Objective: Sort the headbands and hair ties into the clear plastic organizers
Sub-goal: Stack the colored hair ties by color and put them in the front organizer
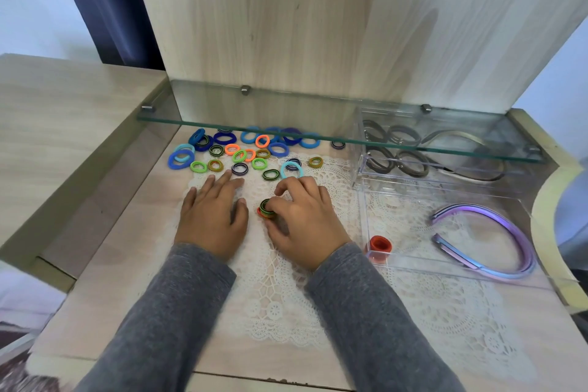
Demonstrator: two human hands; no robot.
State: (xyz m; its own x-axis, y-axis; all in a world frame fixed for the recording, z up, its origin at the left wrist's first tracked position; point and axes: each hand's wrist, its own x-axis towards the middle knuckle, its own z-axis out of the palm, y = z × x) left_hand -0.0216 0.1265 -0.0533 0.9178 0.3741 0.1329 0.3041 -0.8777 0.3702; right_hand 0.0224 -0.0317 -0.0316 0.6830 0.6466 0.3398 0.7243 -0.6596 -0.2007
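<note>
Several loose hair ties (241, 153), blue, green, orange and striped, lie scattered at the back of the lace mat under a glass shelf. My right hand (302, 216) pinches a small stack of striped hair ties (266, 208) standing on the mat. My left hand (213, 213) rests flat on the mat beside it, fingers spread, holding nothing. To the right, a near clear organizer (369, 210) holds purple headbands (496, 242) and a red hair tie stack (380, 245). A far clear organizer (358, 165) holds dark headbands (410, 162).
A glass shelf (254, 126) on metal pegs overhangs the back of the desk, low above the far ties and organizer. A wooden back panel (286, 25) rises behind. A raised wooden ledge (63, 105) borders the left side. The lace mat (286, 296) covers the centre.
</note>
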